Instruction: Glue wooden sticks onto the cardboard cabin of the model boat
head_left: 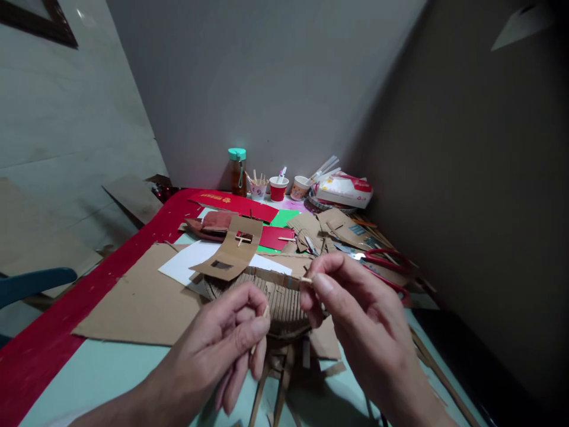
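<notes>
My right hand (355,308) is closed in a pinch, and a short pale wooden stick piece (306,279) pokes out between thumb and forefinger. Lower and to the left, my left hand (235,338) pinches another small pale stick piece (266,311), mostly hidden by the fingertips. Behind and between both hands lies a rounded piece made of ribbed cardboard strips (284,302), with a raised cardboard edge. A bent brown cardboard strip (233,252) with two cut-out openings leans at its far left; a small stick frame sits at the upper opening.
Red-handled scissors (386,261) lie among cardboard scraps (347,228) at right. At the back stand a bottle (238,172), a cup of sticks (258,188), a red cup (278,190) and a tissue pack (342,190). A large cardboard sheet (137,296) lies left; a dark flat object (462,356), right.
</notes>
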`<state>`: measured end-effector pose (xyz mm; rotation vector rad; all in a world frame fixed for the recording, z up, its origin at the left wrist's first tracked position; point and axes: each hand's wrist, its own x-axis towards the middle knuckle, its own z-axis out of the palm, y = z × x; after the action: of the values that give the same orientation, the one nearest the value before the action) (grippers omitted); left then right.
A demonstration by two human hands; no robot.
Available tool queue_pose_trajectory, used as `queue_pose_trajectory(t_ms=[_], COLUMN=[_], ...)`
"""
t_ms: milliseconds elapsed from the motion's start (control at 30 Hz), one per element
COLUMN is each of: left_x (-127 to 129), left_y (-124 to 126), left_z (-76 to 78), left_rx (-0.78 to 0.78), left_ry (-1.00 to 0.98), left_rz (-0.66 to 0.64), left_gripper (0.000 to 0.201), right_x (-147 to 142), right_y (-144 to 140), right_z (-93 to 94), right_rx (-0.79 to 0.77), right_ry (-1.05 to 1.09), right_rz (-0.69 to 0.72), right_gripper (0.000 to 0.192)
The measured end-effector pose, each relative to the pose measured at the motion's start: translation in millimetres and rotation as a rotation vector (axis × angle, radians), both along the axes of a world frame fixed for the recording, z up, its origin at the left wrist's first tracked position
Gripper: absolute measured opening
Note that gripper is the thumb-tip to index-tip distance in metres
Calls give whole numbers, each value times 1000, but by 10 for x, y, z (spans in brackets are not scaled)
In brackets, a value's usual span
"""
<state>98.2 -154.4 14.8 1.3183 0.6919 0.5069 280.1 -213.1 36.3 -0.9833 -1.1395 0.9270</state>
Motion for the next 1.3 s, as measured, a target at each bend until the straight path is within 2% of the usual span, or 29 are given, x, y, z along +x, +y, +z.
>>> queue_pose_trajectory(t_ms=[67,133,233,467,600,733,833,933,1000,1133,1200,1300], left_x=[5,18,39,27,46,45,4,-58,-104,-167,-159,-109], left_y=[-24,-15,49,121,105,113,135,175,211,284,292,236], left_z=[-4,-1,20,83,77,68,8,-131,-253,-457,-472,-356], left_rx=[-36,-42,-33,-132,-181,-137,-46,-74,-57,86,117,135], left_ry=[4,-22,-137,-250,-257,-219,-151,-156,-152,-82,-93,-97], left_rz=[-3,50,117,115,105,141,149,210,183,81,29,42], left_gripper=[37,33,31,19,24,29,30,19,7,11,15,11], right_x=[-23,-66,-116,-133,-178,-264,-302,-277,-243,-205,-199,-161], right_y=[4,10,27,56,88,81,64,63,64,65,71,97], right_z=[-11,-29,-71,-141,-194,-258,-283,-240,-181,-99,-91,-101], right_rx=[-49,-90,-75,-13,-9,-24,41,57,12,14,10,-47], right_ry=[-79,-132,-203,-375,-389,-430,-483,-445,-400,-418,-367,-80], right_rz=[-6,10,2,-136,-179,-192,-178,-118,-92,-59,-41,-46], right_gripper=[20,22,21,14,15,18,14,12,9,4,9,8])
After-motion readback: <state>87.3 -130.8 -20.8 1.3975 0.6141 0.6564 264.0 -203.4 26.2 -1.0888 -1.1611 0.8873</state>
